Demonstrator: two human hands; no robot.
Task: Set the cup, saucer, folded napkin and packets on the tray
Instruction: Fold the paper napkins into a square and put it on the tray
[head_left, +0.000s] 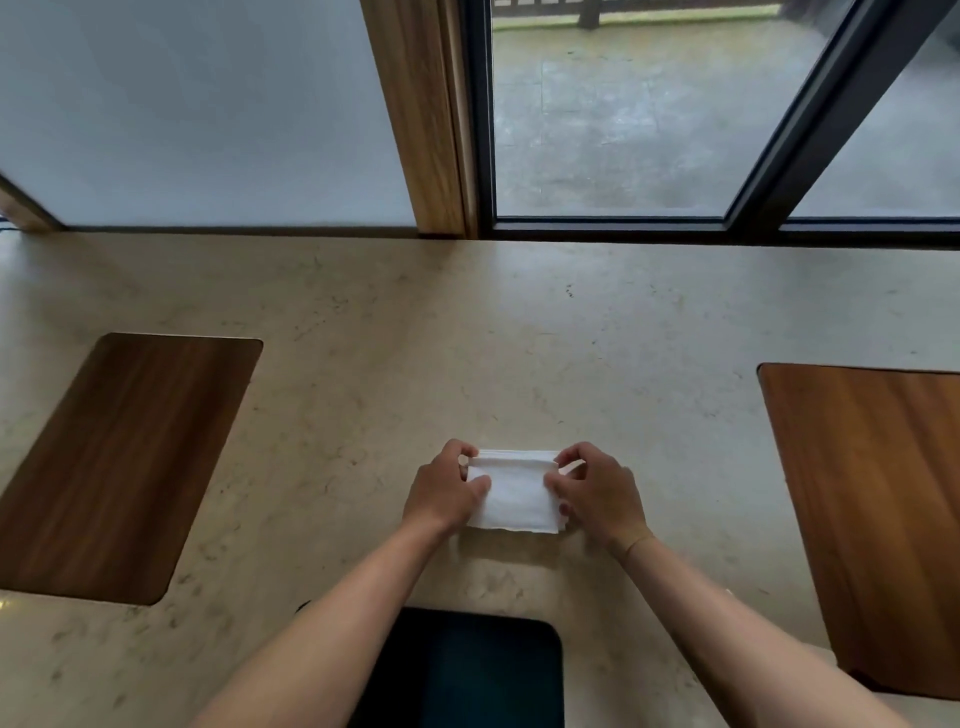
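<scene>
Two hands work one white napkin (511, 491) in the head view, low on the beige stone counter (519, 338) at about six o'clock from its middle. The left hand (447, 491) pinches the napkin's left edge, thumb on top and fingers curled at the far corner; the right hand (597, 493) pinches the right edge the same way. The napkin lies flat as a small rectangle, its long axis running nine to three o'clock, with a doubled, folded edge along the twelve o'clock side and the looser edges toward six. The step in hand looks like folding: to do it well, keep both pinches level, bring the edges together squarely so corners meet, then press the crease flat before lifting. A dark wooden panel (119, 467) sits at nine o'clock, a lighter one (872, 519) at three, and a dark rectangular inset (467, 670) at six between the forearms. No cup, saucer or packets show, and I cannot tell which surface, if any, is the tray.
</scene>
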